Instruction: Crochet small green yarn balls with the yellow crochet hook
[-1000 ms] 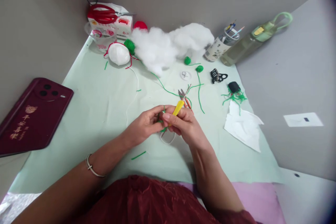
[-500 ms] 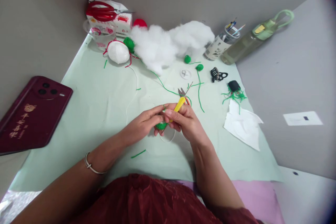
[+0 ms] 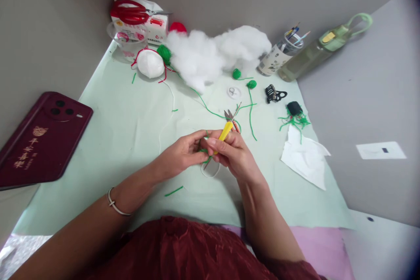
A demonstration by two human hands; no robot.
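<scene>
My right hand is closed round a crochet hook with a yellow handle; one metal end points up and away, the other down towards my left fingers. Between the thumb and fingers of my left hand is a small green crochet piece, mostly hidden by the fingers. A green strand runs over the left fingertips. White yarn loops below both hands. Just beyond the hook lie small scissors, partly covered by the right hand.
White stuffing is heaped at the back, beside a white yarn ball and green yarn balls. A pen cup, bottle, hair claw and white cloth are right. A phone lies left.
The left fingers have shifted on the green piece, with the thumb now lying across it, so less of it shows. The hook stays in my right hand. The view has shifted slightly.
</scene>
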